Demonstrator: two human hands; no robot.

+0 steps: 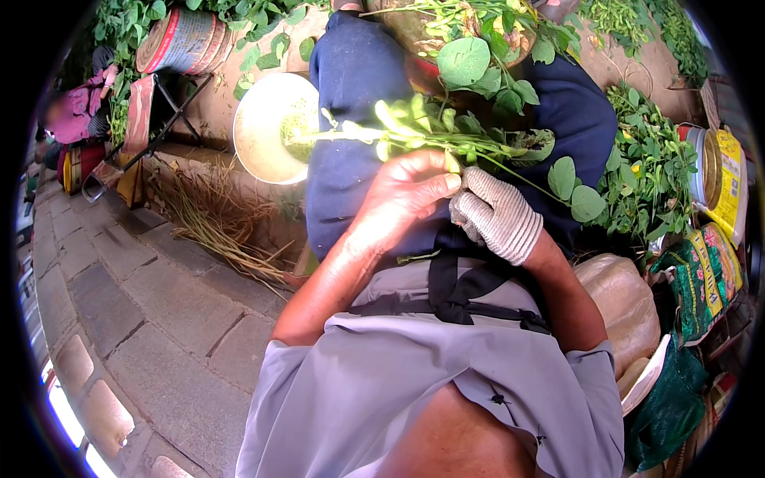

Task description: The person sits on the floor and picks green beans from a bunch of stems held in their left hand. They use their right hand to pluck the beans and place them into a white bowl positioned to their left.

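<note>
My bare left hand (406, 197) pinches a green pod (452, 162) between thumb and forefinger. Close against its fingertips, my right hand (499, 212), in a striped knitted glove, is curled on the stems of a soybean plant (418, 136); its fingers partly hide the stem ends. The plant, with pods and leaves, lies across my knees above both hands. A white bucket (248, 128) with green pods (299, 128) in it stands beside my left knee. Between my legs, a round container holds more soybean stalks and leaves (463, 63).
Soybean plants (642, 173) are heaped at right, near a tin (705, 167) and printed sacks (705, 278). At left are dry stalks (239, 245), stone paving (173, 299), a folding stool (143, 131) and a large tin (182, 42). Another person (75, 113) sits at far left.
</note>
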